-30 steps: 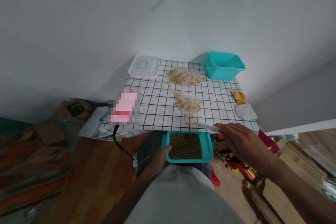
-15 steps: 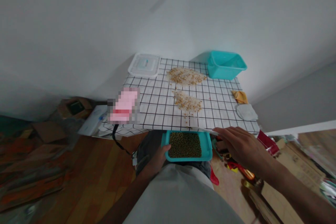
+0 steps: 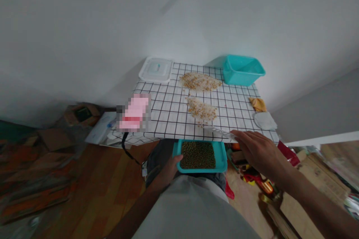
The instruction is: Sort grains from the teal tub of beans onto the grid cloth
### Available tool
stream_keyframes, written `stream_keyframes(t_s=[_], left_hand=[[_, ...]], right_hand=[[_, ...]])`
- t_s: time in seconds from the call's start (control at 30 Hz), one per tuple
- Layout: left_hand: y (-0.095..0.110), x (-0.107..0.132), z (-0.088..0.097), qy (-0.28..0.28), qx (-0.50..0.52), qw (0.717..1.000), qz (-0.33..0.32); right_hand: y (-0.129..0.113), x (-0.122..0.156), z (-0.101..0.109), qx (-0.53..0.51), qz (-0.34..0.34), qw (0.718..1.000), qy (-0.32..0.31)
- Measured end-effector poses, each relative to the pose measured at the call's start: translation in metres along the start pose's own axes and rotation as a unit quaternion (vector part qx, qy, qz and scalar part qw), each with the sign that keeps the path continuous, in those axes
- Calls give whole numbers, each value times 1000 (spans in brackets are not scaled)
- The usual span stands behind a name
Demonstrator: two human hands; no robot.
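My left hand [image 3: 171, 166] grips the left side of a turquoise tub [image 3: 221, 158], its thumb over the rim. Small greenish-brown beans [image 3: 198, 155], probably mung beans, cover the tub's bottom. The tub sits just below the table's near edge, in front of my lap. My right hand [image 3: 254, 147] is closed on a thin whitish strip [image 3: 220, 132], whose exact kind I cannot make out. The strip points left along the table's near edge, close to a few loose grains. Beyond it lie a smaller pile [image 3: 202, 110] and a larger pile [image 3: 200, 82] of pale grains mixed with yellowish beans.
A turquoise bin [image 3: 242, 71] stands at the table's back right, a white lidded container [image 3: 156, 70] at the back left. A blurred pink object [image 3: 134, 112], a yellow cloth [image 3: 258, 104] and a whitish round piece [image 3: 265, 120] lie near the sides. Cardboard boxes [image 3: 53, 143] crowd the floor.
My right hand has moved slightly up and right with the strip, which now shows more clearly over the table edge. The left hand and tub stay in place.
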State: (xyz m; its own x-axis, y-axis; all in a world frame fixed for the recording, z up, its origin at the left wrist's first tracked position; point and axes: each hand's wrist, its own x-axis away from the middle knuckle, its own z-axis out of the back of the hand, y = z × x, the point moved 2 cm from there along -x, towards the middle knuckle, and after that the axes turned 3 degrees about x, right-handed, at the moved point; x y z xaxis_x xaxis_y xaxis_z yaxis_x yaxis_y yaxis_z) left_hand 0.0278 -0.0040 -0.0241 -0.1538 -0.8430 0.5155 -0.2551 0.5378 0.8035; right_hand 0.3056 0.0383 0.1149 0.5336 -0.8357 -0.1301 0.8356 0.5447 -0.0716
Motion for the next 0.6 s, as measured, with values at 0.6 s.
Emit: stream_keyframes(t_s=[0.6], left_hand=[[-7, 0, 8, 2, -26, 999, -25]], right_hand=[[-5, -11, 2, -18, -5, 1000, -4]])
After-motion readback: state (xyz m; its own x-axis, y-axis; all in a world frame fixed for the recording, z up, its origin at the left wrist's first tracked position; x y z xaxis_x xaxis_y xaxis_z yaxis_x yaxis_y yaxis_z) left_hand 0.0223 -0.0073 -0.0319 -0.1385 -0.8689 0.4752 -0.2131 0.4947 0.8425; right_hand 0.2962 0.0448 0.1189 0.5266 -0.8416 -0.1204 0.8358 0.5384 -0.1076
